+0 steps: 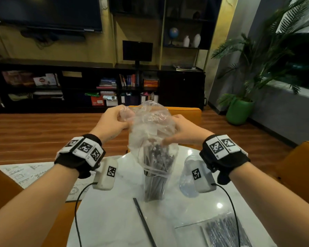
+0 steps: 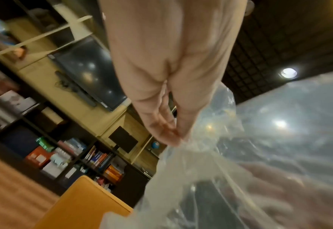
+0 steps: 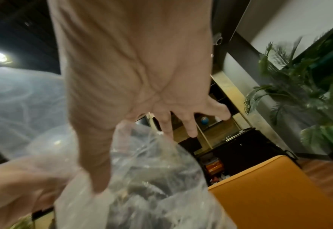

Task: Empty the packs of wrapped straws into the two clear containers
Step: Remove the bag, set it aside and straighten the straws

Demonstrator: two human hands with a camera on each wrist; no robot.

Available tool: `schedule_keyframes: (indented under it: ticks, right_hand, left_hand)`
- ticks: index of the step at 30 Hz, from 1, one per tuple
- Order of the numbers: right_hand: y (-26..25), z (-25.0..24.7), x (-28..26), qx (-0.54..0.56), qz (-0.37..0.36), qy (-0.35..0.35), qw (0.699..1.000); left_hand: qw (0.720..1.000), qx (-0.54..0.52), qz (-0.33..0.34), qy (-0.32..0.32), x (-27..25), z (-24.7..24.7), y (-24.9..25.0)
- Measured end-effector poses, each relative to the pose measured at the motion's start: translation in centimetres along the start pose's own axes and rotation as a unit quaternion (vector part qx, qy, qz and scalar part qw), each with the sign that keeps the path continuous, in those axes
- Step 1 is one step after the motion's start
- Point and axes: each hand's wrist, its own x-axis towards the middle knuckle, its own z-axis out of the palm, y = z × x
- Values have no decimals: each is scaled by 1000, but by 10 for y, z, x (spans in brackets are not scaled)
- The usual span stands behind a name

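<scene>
A crumpled clear plastic pack (image 1: 150, 132) hangs mouth-down over a clear container (image 1: 153, 188) crammed with dark wrapped straws; more straws still sit in the pack's lower part. My left hand (image 1: 114, 122) pinches the pack's upper left corner, and the pinch shows close up in the left wrist view (image 2: 171, 134). My right hand (image 1: 178, 132) holds the pack's right side, thumb in front and fingers behind. In the right wrist view the thumb (image 3: 97, 173) presses on the pack (image 3: 152, 178). A second clear container (image 1: 186, 175) stands to the right, partly hidden by my wrist camera.
One loose dark straw (image 1: 144, 221) lies on the white marble table (image 1: 114, 220) in front of the filled container. Another sealed pack of straws (image 1: 225, 230) lies at the front right. A printed sheet (image 1: 25, 173) lies left. Orange chairs (image 1: 185, 113) stand beyond and beside the table.
</scene>
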Motion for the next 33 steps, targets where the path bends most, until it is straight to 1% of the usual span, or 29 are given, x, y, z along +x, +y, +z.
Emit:
schedule_keyframes:
  ticks: [2,3,4,5,6,7,8,9,10,12,13,14,15,16,17,18,19,21,22,23,25,26,28,30,31,33]
  right_hand:
    - [-3,2,4,21,5,102,995]
    - [-5,-2,2,10,18,163,986]
    - [-6,-6,1,-13,23,221,975]
    - [-7,-11,0,-9,5,275,961]
    - [-8,-16,0,3,-18,314,949]
    - [-13,-22,-4,28,-42,329,943]
    - [-17,-26,-6,64,-63,336,938]
    - [-21,-31,-8,135,-80,330,931]
    - [-24,-34,-12,210,-91,309,923]
    - [-33,-39,-25,280,-80,218,931]
    - [-38,-37,-31,317,-86,175,928]
    - [-45,-35,-37,358,-94,158,916]
    - [-53,-35,-45,327,-119,162,923]
    - [-62,-34,-52,281,-150,176,931]
    - [-67,-33,-58,211,-186,198,939]
    - [-65,-30,-62,146,-217,206,943]
    - [-62,-24,-68,130,-216,199,947]
    - [-42,2,-78,153,-180,183,954]
    - [-30,24,-84,171,-155,146,962]
    - [-21,51,-89,182,-123,83,972]
    - [-5,116,-95,141,-59,-67,986]
    - [4,152,-97,101,-20,-117,988]
    - [19,219,-102,39,80,-189,978]
    - [32,269,-111,13,174,-219,960]
    - [38,285,-114,2,196,-218,956]
    - [46,297,-119,-2,205,-200,958]
  left_hand:
    - [994,59,40,85,2,3,-2]
    - [988,78,49,126,3,3,-2]
    - [983,84,55,155,3,0,-1]
    - [982,67,63,165,3,-3,4]
    - [986,31,68,150,2,-8,9]
    - [992,-24,68,104,-2,-12,19]
    - [994,-83,54,39,-9,-16,31]
    - [992,-119,31,-14,-15,-19,41]
    - [993,-114,10,-43,-22,-21,52]
    - [995,-72,-9,-61,-37,-22,65]
    - [995,-80,-14,-57,-45,-22,69]
    - [993,-109,-18,-43,-51,-21,70]
    - [988,-150,-18,-15,-59,-22,69]
    - [984,-174,-15,30,-66,-25,63]
    - [980,-184,-5,77,-77,-32,57]
    - [980,-164,0,116,-87,-41,44]
    - [980,-140,-4,139,-99,-51,27]
    - [976,-111,-63,178,-131,-67,-14]
    - [972,-97,-98,191,-150,-71,-31]
    - [965,-90,-137,207,-171,-72,-47]
    - [942,-100,-231,223,-214,-66,-71]
    - [931,-102,-274,218,-234,-59,-80]
    - [907,-93,-360,200,-266,-46,-96]
    - [883,-98,-428,168,-286,-27,-100]
    - [877,-101,-446,149,-292,-17,-100]
    - [867,-101,-473,120,-296,3,-95]
